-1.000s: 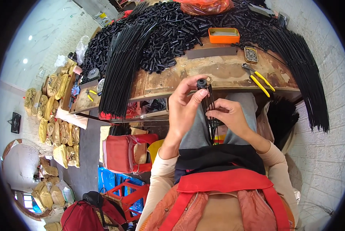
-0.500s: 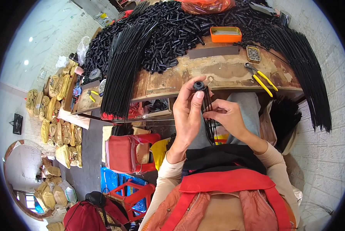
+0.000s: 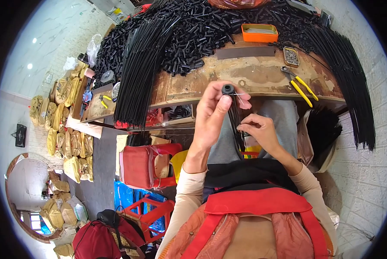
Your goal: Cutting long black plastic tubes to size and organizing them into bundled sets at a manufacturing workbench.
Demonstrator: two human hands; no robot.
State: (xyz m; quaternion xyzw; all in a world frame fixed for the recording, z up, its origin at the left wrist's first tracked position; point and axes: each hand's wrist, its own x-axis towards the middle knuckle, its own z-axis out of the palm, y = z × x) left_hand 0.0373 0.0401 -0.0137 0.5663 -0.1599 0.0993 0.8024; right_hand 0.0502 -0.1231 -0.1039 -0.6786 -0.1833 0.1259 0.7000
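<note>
My left hand is wrapped round a black plastic socket with a round hole in its top, the thumb pressed against its side. Thin black strands hang down from the socket toward my lap. A thin pale needle-like pin sticks out sideways from beside the socket, near the left fingertips. Lower and to the right, my right hand pinches at the edge of the strands with thumb and forefinger; exactly how many strands lie in the pinch is too small to tell.
On the wooden bench lie a heap of black tubes, long black strand bundles, yellow-handled pliers, an orange tin and a small tray of metal bits. A red chair stands to the left.
My right hand has shifted slightly right and down along the strands. Fingers of my left hand have spread behind the socket, and the pin shows more plainly. The whole view has shifted slightly.
</note>
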